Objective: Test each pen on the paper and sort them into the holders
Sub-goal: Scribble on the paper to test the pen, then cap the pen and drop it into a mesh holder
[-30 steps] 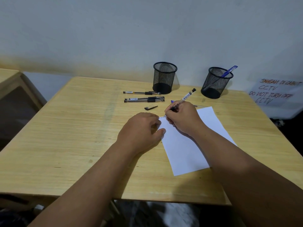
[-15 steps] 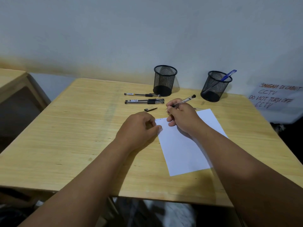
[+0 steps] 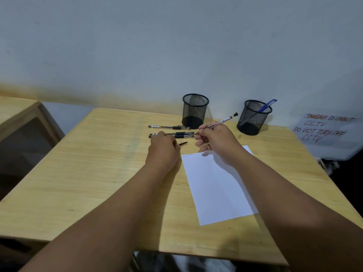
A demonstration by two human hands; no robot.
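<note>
My right hand point(image 3: 216, 140) grips a clear pen with a black end point(image 3: 225, 120), its tip lifted off the white paper point(image 3: 216, 185) and pointing left. A faint scribble point(image 3: 187, 155) marks the paper's far left corner. My left hand point(image 3: 163, 152) rests on the table, fingers curled, fingertips at the near end of a loose black pen cap point(image 3: 183, 143). One black pen point(image 3: 169, 127) and a pair of black pens point(image 3: 182, 135) lie just beyond. The left mesh holder point(image 3: 194, 110) looks empty. The right mesh holder point(image 3: 253, 116) has a blue pen point(image 3: 267, 105).
Everything sits on a light wooden table point(image 3: 98, 173) against a pale wall. A handwritten paper sign point(image 3: 324, 128) hangs at the right. A second wooden table point(image 3: 15, 108) stands at the left, across a gap.
My right hand has lifted the pen off the paper and moved it toward the far side. My left hand has left the paper's corner and slid forward to the cap.
</note>
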